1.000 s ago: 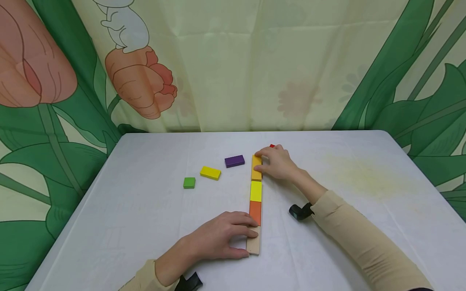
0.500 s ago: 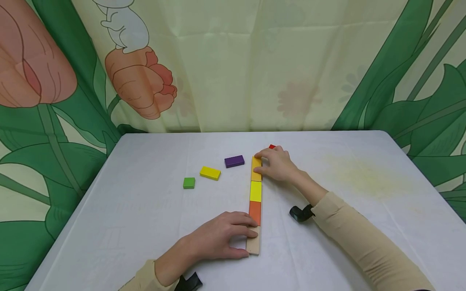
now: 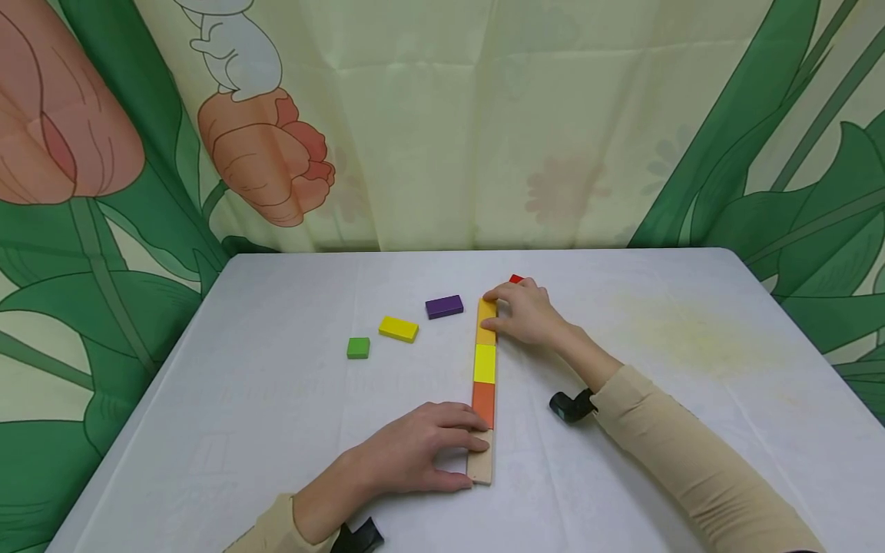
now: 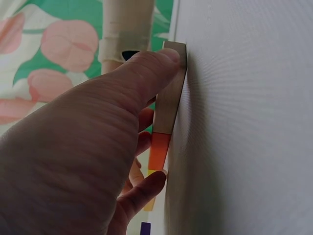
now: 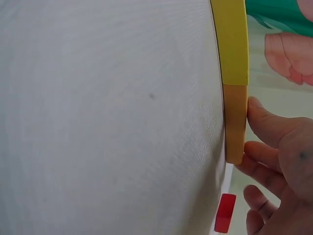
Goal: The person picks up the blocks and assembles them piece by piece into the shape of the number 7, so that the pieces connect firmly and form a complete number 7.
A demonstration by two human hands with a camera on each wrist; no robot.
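Note:
A straight row of flat blocks runs away from me on the white table. It goes from a plain wooden block [image 3: 480, 470] through an orange block [image 3: 483, 403] and a yellow block [image 3: 485, 363] to an amber block [image 3: 486, 336] at the far end. My left hand [image 3: 422, 452] holds the wooden block, thumb at its near end and fingertips over its top. At the other end, my right hand [image 3: 528, 311] grips the amber block, with a bent index finger at its far end and the thumb on it. The right wrist view shows the amber block [image 5: 235, 122] meeting the yellow one [image 5: 232, 44].
Left of the row lie a purple block [image 3: 445, 307], a loose yellow block [image 3: 399, 329] and a small green block [image 3: 358, 348]. A red block [image 3: 516, 279] sits just beyond my right hand, partly hidden. A printed curtain [image 3: 429, 153] hangs behind the table [image 3: 207, 430].
The far end of the amber block has shifted very slightly toward me, with the right hand on it. My left hand stays in place on the wooden block.

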